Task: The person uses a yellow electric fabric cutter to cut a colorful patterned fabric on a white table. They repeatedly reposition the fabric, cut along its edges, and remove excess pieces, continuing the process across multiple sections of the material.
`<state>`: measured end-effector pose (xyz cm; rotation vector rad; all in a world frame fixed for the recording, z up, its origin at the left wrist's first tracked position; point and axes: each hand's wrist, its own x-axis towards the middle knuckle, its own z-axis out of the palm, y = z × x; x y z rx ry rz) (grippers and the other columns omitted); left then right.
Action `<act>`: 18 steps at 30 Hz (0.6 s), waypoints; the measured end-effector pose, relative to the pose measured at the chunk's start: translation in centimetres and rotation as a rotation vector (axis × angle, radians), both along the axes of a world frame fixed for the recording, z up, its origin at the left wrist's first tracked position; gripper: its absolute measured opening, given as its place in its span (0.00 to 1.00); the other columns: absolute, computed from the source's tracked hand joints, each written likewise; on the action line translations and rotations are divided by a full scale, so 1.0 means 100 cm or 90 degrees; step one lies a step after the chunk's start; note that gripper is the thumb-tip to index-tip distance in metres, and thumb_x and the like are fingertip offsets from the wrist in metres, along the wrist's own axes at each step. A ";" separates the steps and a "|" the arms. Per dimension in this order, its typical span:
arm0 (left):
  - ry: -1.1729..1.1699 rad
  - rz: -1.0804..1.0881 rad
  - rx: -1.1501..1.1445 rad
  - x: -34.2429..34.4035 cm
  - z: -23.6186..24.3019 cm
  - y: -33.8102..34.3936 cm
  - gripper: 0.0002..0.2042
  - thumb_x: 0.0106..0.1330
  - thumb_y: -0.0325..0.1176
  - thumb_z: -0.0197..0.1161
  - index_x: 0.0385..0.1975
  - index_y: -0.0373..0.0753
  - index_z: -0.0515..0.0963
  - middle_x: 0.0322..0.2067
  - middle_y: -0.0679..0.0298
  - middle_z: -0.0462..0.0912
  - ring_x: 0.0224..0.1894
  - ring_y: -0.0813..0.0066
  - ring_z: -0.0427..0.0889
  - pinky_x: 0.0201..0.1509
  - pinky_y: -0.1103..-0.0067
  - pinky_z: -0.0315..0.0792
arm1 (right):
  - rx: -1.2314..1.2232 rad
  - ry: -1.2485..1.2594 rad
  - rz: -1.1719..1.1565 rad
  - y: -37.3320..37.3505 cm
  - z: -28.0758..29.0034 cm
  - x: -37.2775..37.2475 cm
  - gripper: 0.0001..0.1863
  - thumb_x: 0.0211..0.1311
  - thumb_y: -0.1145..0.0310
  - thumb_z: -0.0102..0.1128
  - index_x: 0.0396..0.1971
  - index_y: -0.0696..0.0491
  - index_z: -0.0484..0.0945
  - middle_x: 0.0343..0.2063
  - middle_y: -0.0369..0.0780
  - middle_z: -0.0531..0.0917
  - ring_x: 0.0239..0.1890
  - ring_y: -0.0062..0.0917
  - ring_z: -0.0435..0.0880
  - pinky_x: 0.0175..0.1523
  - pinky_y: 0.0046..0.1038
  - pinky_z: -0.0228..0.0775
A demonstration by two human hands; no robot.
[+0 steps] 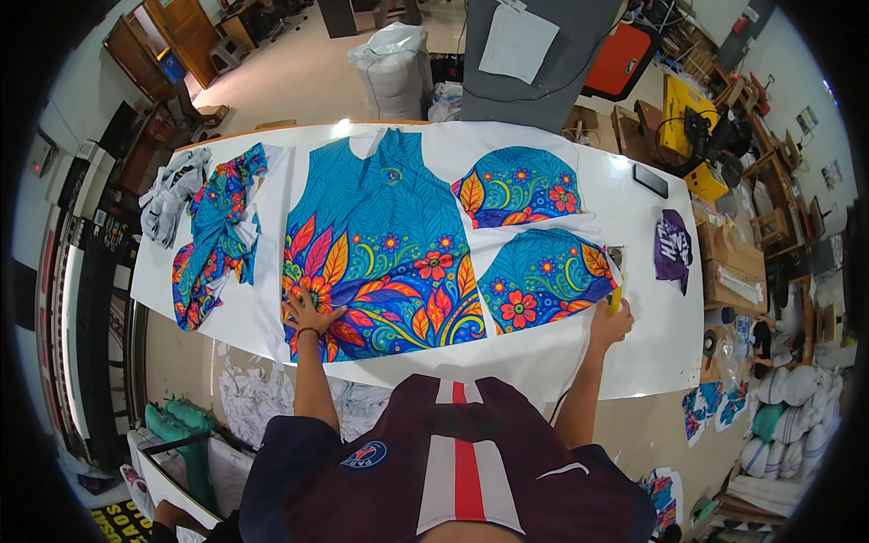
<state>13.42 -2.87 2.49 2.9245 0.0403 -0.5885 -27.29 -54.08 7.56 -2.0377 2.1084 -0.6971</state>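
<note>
A large teal fabric shirt panel [376,262] with bright flowers and leaves lies flat on the white table [534,366]. On its lower left part rests my left hand [312,315], fingers spread and flat. My right hand [613,324] is wrapped round the yellow handle of a fabric cutter [616,297]. The cutter's metal head stands at the right edge of the lower sleeve piece [543,281]; a cord trails along my right forearm. Above that piece lies a matching upper sleeve piece [523,187]. Whether the blade touches cloth is too small to tell.
Crumpled floral cloth [217,235] and grey-white scraps [174,195] lie at the table's left. A phone [650,180] and a purple cloth [672,250] are at the right. A filled white sack [391,77] stands beyond the far edge. Scraps [253,398] lie below the near edge.
</note>
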 end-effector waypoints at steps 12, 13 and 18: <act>0.033 -0.004 0.048 0.000 0.000 0.013 0.76 0.33 0.78 0.76 0.82 0.60 0.34 0.81 0.45 0.25 0.82 0.38 0.25 0.76 0.34 0.30 | 0.283 -0.237 0.152 -0.110 -0.073 -0.034 0.35 0.52 0.50 0.78 0.52 0.59 0.76 0.42 0.47 0.86 0.43 0.36 0.87 0.50 0.36 0.78; 0.032 -0.004 0.047 0.002 -0.001 0.015 0.77 0.32 0.79 0.76 0.82 0.59 0.35 0.81 0.45 0.24 0.82 0.38 0.24 0.76 0.34 0.29 | 0.310 -0.222 0.140 -0.117 -0.065 -0.026 0.36 0.50 0.50 0.80 0.51 0.59 0.76 0.41 0.46 0.86 0.41 0.35 0.88 0.48 0.36 0.79; -0.007 -0.037 0.036 -0.007 -0.009 0.000 0.74 0.36 0.79 0.74 0.82 0.56 0.38 0.81 0.46 0.30 0.82 0.36 0.29 0.76 0.33 0.36 | 0.439 -0.267 0.194 -0.134 -0.041 -0.017 0.31 0.43 0.53 0.81 0.42 0.58 0.80 0.33 0.43 0.86 0.33 0.30 0.88 0.41 0.34 0.79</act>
